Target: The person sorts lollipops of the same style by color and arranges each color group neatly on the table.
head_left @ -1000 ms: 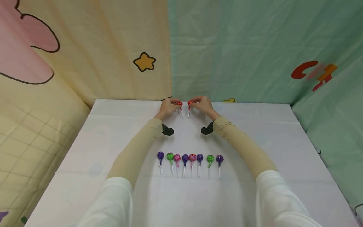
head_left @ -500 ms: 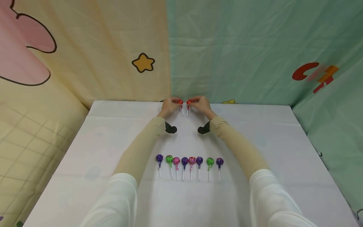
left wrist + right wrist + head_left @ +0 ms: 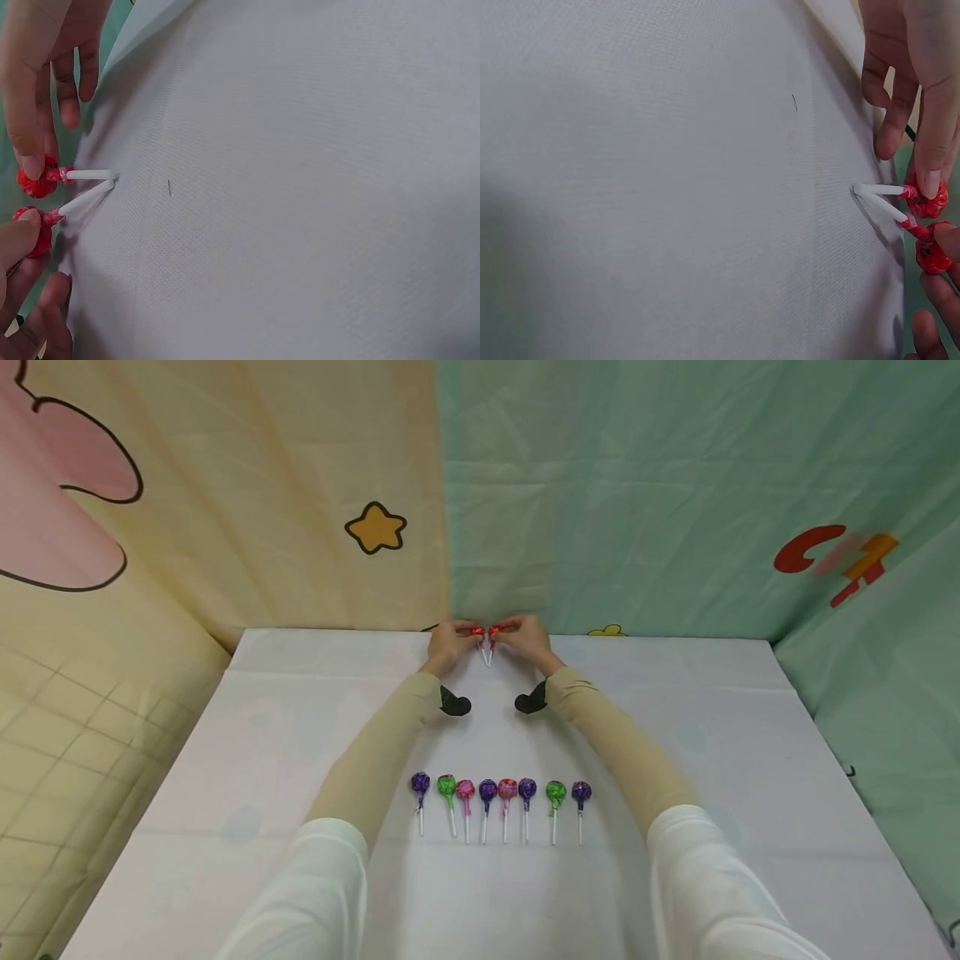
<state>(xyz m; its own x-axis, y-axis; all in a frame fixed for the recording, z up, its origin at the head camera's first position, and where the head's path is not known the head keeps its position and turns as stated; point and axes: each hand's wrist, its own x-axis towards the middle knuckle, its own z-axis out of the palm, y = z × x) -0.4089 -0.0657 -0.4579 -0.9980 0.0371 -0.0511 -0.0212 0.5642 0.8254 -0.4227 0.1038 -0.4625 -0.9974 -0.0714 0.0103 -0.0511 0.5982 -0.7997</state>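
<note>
At the table's far edge, my left hand (image 3: 448, 646) pinches a red-wrapped lollipop (image 3: 34, 231) by its head. Opposite it, my right hand (image 3: 529, 642) holds a second red lollipop (image 3: 39, 180) the same way, with thumb and fingers on the candy. The heads sit a small gap apart, and the white sticks meet at their ends in a narrow V, pointing toward me. In the right wrist view, the left hand's lollipop (image 3: 928, 199) shows above the right hand's lollipop (image 3: 934, 251). Fingers cover part of both wrappers.
Nearer me on the white table (image 3: 600, 893) lies a row of several lollipops, including a purple one (image 3: 421, 782) at the left end, a green one (image 3: 556, 792) and a pink one (image 3: 465, 789). A printed curtain (image 3: 525, 527) hangs behind the far edge.
Both hands have moved toward each other with their red lollipops. The gap between the candies has narrowed, and the stick ends have come together. The row of lollipops keeps its arrangement.
</note>
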